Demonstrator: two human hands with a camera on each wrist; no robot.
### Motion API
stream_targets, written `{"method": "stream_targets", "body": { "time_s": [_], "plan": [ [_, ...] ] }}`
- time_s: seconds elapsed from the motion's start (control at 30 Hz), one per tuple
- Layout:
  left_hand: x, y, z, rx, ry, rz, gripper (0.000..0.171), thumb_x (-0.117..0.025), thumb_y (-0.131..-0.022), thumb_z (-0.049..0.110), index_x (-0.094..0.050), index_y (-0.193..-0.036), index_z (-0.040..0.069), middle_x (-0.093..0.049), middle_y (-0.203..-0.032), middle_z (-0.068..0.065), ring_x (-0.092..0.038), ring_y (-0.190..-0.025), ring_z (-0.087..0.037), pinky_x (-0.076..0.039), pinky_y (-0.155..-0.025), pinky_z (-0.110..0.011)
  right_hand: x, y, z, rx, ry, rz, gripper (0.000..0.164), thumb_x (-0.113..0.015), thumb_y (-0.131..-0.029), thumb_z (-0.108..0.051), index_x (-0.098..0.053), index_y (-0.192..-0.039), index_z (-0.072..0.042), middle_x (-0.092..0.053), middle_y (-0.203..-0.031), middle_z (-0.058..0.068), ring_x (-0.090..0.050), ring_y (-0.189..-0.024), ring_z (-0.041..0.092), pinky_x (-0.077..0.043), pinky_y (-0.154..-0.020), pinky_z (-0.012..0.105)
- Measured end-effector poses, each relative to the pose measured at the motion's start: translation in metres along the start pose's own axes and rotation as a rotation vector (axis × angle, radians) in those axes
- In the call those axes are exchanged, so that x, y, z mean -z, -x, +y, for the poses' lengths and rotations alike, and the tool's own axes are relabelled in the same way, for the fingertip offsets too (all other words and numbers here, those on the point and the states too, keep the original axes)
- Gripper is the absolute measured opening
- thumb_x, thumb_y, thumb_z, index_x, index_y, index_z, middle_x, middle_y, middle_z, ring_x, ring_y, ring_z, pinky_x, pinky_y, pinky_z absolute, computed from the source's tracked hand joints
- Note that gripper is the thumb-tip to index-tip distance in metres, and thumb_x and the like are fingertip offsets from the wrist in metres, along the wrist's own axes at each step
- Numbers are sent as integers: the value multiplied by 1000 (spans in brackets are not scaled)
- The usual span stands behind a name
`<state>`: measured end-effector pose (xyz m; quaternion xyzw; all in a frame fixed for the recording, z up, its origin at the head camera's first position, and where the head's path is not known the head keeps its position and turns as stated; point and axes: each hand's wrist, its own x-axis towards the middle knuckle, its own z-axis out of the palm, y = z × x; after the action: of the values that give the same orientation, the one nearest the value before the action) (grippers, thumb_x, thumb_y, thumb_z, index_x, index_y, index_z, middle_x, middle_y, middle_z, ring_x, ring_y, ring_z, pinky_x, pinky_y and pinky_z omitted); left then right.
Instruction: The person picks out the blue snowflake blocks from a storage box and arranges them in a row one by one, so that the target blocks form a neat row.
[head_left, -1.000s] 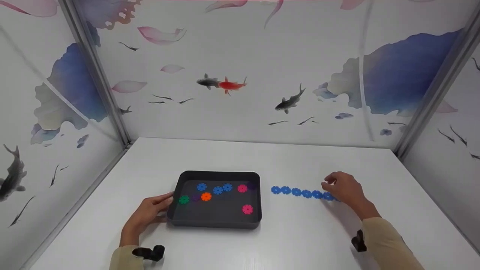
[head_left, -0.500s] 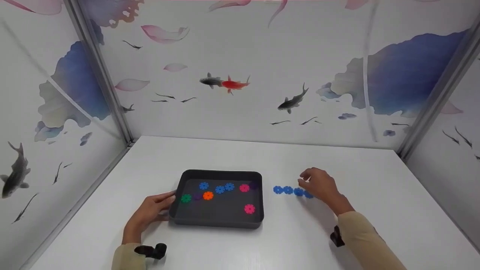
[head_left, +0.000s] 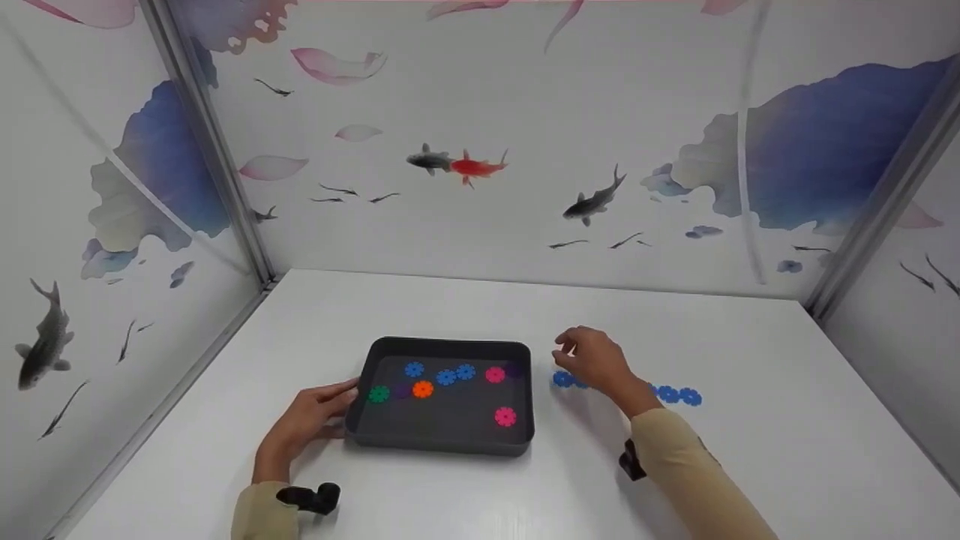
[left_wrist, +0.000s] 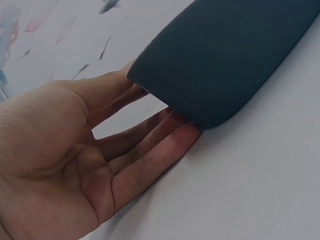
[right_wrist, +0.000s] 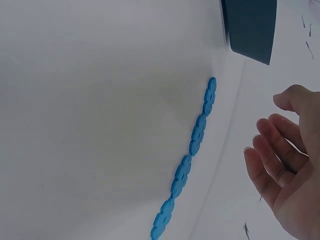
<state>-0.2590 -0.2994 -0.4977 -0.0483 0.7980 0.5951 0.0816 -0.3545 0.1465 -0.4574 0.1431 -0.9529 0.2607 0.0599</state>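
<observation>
On the left side of the dark grey tray (head_left: 442,444), my left hand (head_left: 304,420) rests its fingers against the outer wall. The left wrist view shows these fingers (left_wrist: 155,147) fairly straight, tips at the tray's lower edge, the thumb by the rim. Several blue notched discs (head_left: 681,395) join into a chain lying right of the tray. Over the chain's left part is my right hand (head_left: 596,360), fingers loosely bent, holding nothing; it hides the chain's middle in the head view. The right wrist view shows it beside the blue chain (right_wrist: 182,175).
Inside the tray lie loose discs: a green disc (head_left: 379,394), an orange disc (head_left: 423,389), two pink ones, several blue ones and dark purple ones. The white table (head_left: 480,495) meets printed walls (head_left: 525,90) at the back and sides.
My right hand has moved left along the blue chain, from its right end to its left end, uncovering the right-hand discs. My left hand has stayed at the tray.
</observation>
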Motion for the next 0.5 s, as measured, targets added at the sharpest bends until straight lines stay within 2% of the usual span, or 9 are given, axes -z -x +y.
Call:
{"method": "stream_targets", "body": {
  "time_s": [0.2, 0.5],
  "plan": [
    [0, 2, 1, 0, -4, 3, 53, -61, -100, 37, -52, -147, 13, -51, -149, -22, -62, -122, -29, -59, -88, -41, -11, -6, -17, 31, -21, -7, 27, -72, -92, -21, -73, -113, -4, -72, -98, 8, -64, -90, 22, -56, -84, 42],
    [0, 1, 0, -15, -2, -12, 55, -61, -100, 39, -51, -147, 12, -55, -145, -21, -63, -120, -26, -59, -86, -38, -24, -16, -33, 48, -111, -11, 23, -72, -92, -17, -73, -111, -4, -72, -98, 9, -64, -95, 23, -55, -88, 43]
  ]
}}
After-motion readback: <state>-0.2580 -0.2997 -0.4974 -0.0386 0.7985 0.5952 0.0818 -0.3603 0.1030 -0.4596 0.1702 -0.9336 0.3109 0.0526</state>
